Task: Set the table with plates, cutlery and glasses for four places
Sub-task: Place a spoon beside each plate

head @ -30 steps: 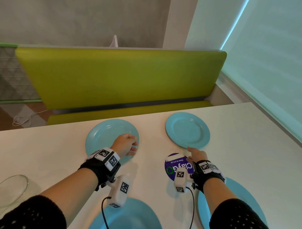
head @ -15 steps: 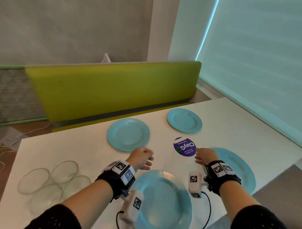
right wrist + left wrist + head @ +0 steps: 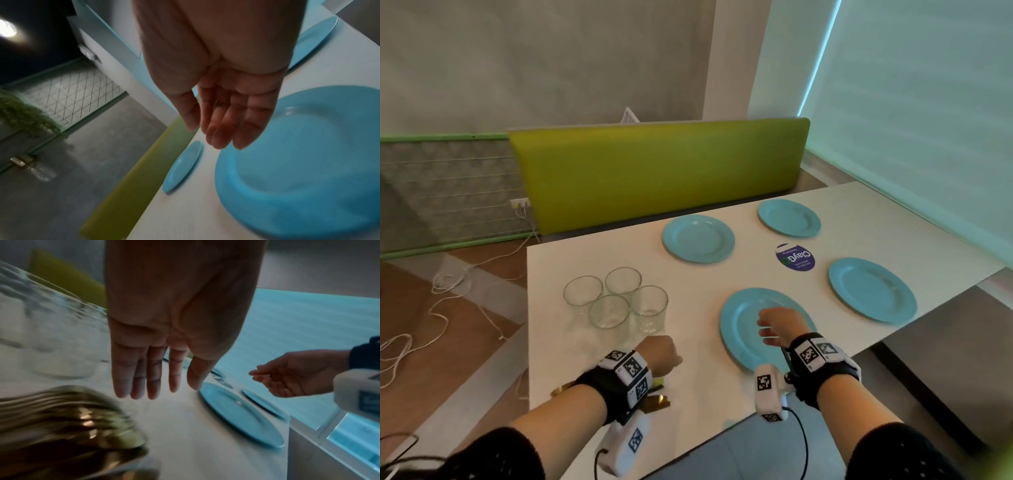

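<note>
Several light blue plates lie on the white table (image 3: 690, 279): two far ones (image 3: 698, 238) (image 3: 789, 218), one at the near right (image 3: 872, 289) and a near plate (image 3: 739, 337). My right hand (image 3: 768, 327) hovers over that near plate (image 3: 308, 170), fingers relaxed and empty. My left hand (image 3: 659, 353) hangs open with straight fingers (image 3: 152, 382) just in front of several clear glasses (image 3: 616, 298), holding nothing. Gold cutlery (image 3: 659, 401) lies under my left wrist, blurred in the left wrist view (image 3: 68, 420).
A round purple sticker (image 3: 795, 257) sits between the plates. A green bench back (image 3: 661, 171) runs along the table's far side. The table's near edge is close to my wrists. White cables (image 3: 441, 308) trail over the floor at left.
Both hands have drawn back from the far plates toward the near edge. The left hand now sits by the glasses, the right over the near plate. The view has swung left.
</note>
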`<state>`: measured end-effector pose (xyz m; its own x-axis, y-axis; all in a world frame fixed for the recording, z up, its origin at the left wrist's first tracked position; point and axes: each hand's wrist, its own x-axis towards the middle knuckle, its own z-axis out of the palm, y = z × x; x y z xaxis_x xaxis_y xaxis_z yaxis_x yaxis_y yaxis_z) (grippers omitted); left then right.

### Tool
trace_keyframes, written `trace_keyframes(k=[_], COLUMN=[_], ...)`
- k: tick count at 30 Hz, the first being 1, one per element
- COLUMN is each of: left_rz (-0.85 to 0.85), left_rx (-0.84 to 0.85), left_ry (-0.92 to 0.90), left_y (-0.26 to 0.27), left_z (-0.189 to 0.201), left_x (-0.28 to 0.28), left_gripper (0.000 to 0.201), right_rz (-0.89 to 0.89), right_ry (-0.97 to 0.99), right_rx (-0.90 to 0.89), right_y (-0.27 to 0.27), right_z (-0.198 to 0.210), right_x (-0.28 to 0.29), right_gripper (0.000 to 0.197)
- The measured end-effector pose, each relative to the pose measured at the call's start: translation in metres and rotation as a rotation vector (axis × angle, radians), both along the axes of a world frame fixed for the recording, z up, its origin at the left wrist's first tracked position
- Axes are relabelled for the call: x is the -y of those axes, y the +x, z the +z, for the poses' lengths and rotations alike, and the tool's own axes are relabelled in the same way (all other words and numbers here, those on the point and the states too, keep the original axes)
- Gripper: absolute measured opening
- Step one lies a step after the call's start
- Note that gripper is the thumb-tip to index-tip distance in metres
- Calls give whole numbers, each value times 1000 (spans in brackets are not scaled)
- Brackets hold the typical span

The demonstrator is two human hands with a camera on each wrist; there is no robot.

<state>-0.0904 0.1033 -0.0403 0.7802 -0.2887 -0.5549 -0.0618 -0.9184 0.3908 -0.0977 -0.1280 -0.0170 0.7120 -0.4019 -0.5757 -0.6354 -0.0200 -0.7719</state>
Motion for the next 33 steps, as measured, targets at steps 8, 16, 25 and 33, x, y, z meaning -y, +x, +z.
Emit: trace_keyframes(k=[8, 16, 25, 33], left_rz=[14, -19, -53, -56], left_rx=[123, 174, 131, 174], left_ry=[333, 343, 310, 380], left_y=[-29, -24, -12, -14], left_z=[-37, -58, -63, -70], left_x=[-70, -103, -112, -111], left_gripper=[55, 62, 49, 38], right_rz=[75, 113, 109, 156], right_ry=[-12, -46, -51, -56], right_rx=[-39, -51, -54, -48], right_y=[-24, -43, -60, -61], right_z=[-8, -17, -21, -21], right_x=[-45, -55, -58, -70], right_gripper=[16, 18, 19, 20])
